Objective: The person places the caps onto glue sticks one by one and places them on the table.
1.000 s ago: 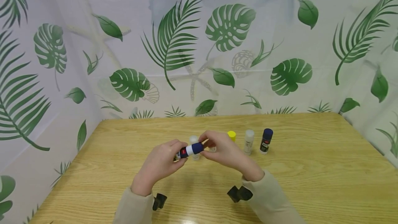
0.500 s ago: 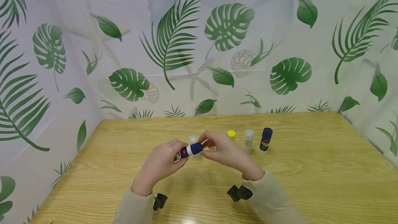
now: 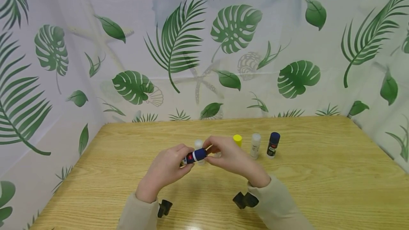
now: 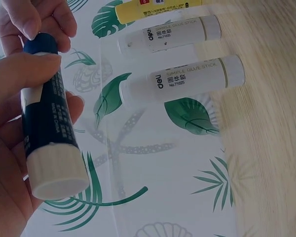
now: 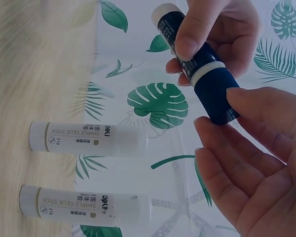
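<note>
My left hand (image 3: 166, 164) grips the dark-labelled body of a glue stick (image 4: 49, 118), its white base towards the left. The stick lies aslant above the table, with its navy cap (image 3: 200, 154) pointing right. Thumb and fingertips of my right hand (image 3: 232, 156) pinch the cap's end. A narrow white band (image 5: 207, 72) shows between cap and label in the right wrist view. Behind the hands stand a white glue stick (image 3: 198, 144) and another white one (image 3: 218, 154), the latter mostly hidden by my right hand.
A yellow-capped glue stick (image 3: 237, 140), a white one (image 3: 255, 146) and a navy-capped one (image 3: 273, 144) stand upright in a row to the right on the wooden table (image 3: 319, 173). A leaf-patterned cloth (image 3: 198, 45) hangs behind the table.
The white band between cap and label has narrowed as the cap has moved down onto the body. My right fingers have shifted slightly left with it. The standing glue sticks have not moved.
</note>
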A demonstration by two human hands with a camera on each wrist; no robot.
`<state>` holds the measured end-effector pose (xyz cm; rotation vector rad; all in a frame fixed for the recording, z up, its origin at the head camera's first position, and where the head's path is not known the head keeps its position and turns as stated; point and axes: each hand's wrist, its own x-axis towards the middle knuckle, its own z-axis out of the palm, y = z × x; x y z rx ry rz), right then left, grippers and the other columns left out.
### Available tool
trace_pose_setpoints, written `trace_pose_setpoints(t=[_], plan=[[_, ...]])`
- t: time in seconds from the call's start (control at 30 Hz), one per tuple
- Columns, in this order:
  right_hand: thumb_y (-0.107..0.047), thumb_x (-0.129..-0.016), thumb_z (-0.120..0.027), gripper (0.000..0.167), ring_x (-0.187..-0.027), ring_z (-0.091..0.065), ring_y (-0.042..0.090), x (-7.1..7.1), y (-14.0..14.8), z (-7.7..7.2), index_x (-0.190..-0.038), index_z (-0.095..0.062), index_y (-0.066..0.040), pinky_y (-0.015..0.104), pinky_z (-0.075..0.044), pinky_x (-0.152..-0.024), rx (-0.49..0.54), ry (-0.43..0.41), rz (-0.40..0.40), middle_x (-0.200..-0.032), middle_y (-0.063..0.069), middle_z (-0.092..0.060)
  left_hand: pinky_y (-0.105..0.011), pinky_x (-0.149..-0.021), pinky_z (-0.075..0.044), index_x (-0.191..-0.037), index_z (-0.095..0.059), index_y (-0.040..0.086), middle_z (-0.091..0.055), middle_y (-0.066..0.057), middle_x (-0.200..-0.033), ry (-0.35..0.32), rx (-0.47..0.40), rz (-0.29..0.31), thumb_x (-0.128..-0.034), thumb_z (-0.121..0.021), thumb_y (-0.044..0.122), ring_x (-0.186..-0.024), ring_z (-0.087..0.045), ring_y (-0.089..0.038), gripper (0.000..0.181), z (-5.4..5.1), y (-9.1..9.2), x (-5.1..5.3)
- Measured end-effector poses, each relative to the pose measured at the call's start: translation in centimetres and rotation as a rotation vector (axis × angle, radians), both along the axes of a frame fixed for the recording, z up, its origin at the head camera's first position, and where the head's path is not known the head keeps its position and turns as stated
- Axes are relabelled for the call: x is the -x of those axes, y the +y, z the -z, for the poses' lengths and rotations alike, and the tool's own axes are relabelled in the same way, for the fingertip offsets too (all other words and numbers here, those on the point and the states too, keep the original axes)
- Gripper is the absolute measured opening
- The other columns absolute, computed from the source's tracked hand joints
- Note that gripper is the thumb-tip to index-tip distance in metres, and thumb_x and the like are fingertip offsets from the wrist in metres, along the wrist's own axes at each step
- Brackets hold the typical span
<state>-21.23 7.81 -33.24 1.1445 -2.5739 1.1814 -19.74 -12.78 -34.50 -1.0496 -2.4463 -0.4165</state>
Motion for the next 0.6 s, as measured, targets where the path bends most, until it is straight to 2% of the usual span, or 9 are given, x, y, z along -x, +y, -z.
trace_pose_setpoints(t=[0.37, 0.6], plan=[[-0.002, -0.076, -0.067, 0.022, -0.08, -0.06, 0.015, -0.03, 0.07, 0.07, -0.096, -0.057, -0.003, 0.024, -0.048, -0.072, 0.01, 0.023, -0.023, -0.093, 0.007, -0.059, -0.02, -0.055, -0.045, -0.096, -0.062, 0.004, -0.059, 0.0, -0.08, 0.009, -0.006, 0.019, -0.0728, -0.072, 0.015, -0.061, -0.053, -0.006, 0.028, -0.08, -0.03, -0.08], [-0.002, -0.077, -0.066, 0.022, -0.082, -0.06, 0.017, 0.06, 0.29, 0.01, -0.098, -0.061, -0.002, 0.027, -0.048, -0.073, 0.01, 0.045, -0.036, -0.095, 0.007, -0.061, -0.02, -0.056, -0.046, -0.097, -0.062, 0.005, -0.06, 0.0, -0.081, 0.017, -0.002, 0.009, -0.0725, -0.072, 0.015, -0.063, -0.054, -0.005, 0.028, -0.17, 0.04, -0.15]])
